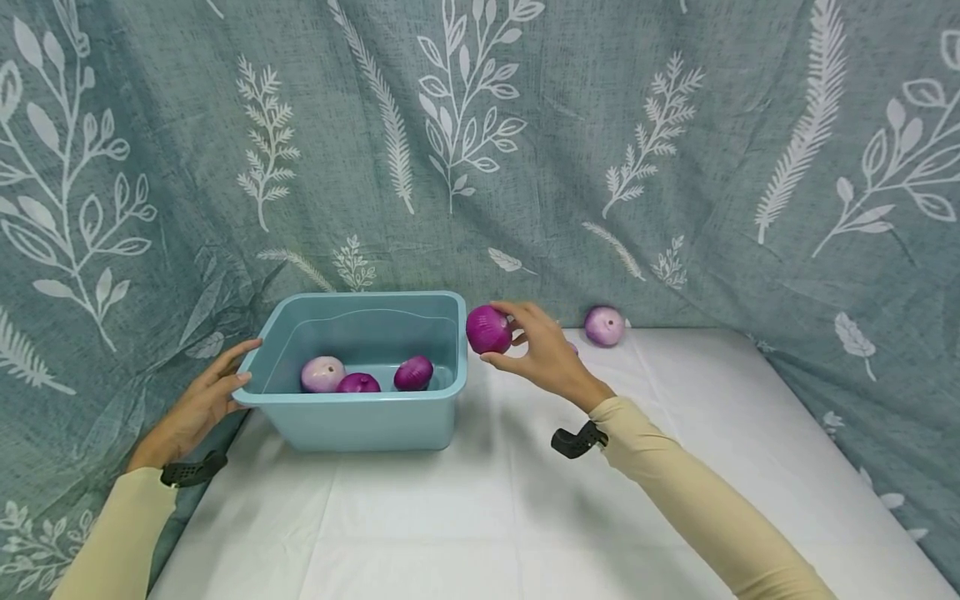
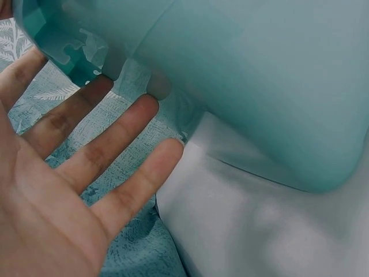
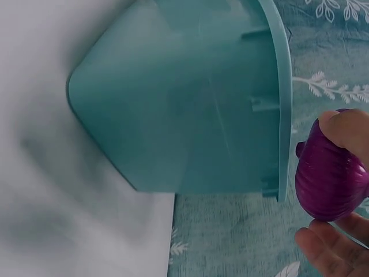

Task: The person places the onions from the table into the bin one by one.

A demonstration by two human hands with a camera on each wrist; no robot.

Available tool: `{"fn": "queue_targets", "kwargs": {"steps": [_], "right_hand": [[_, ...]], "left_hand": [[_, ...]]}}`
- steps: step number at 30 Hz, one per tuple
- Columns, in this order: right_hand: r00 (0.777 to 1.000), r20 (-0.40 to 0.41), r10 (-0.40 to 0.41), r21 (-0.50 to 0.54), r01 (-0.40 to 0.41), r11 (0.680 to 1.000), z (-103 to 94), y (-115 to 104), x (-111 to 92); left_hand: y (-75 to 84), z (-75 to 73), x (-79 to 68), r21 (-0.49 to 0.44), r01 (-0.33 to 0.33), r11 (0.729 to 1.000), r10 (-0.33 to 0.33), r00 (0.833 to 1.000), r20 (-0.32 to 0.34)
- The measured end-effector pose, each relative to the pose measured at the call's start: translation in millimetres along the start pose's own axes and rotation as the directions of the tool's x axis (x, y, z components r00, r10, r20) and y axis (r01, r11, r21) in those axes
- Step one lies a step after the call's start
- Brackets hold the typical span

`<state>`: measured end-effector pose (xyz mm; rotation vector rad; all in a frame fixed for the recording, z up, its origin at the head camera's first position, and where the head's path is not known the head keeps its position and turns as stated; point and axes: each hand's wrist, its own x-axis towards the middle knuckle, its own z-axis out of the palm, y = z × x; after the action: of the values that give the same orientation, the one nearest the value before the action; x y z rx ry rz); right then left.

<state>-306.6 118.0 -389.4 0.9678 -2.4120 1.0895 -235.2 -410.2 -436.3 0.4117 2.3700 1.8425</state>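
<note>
My right hand [image 1: 546, 352] pinches a dark purple onion [image 1: 488, 329] between thumb and fingertips, just off the right rim of a blue plastic tub [image 1: 360, 425]. In the right wrist view, the onion [image 3: 328, 173] is above the table, beside the tub's rim. My left hand [image 1: 201, 408] touches the tub's left rim, its fingers [image 2: 124, 150] spread and fairly straight against the outer side in the left wrist view. Inside the tub lie a pale onion [image 1: 323, 374], a dark purple onion [image 1: 358, 383] and another dark one [image 1: 414, 373] nearer the right wall.
Toward the back of the white-covered table [image 1: 420, 517] sits a pale purple onion [image 1: 604, 326]. A bit of another purple object [image 1: 573, 347] peeks out from behind my right hand. Blue-green leaf-patterned cloth [image 1: 525, 167] hangs behind the table and at its sides.
</note>
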Motion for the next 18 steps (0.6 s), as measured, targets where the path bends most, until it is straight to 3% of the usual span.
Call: {"fn": "queue_targets", "kwargs": {"steps": [18], "right_hand": [[0.99, 0.031, -0.136, 0.067, 0.133, 0.989, 23.4, -23, 11]], "left_hand": [[1.5, 1.3, -0.6, -0.001, 0.008, 1.0, -0.008, 1.0, -0.003]]}}
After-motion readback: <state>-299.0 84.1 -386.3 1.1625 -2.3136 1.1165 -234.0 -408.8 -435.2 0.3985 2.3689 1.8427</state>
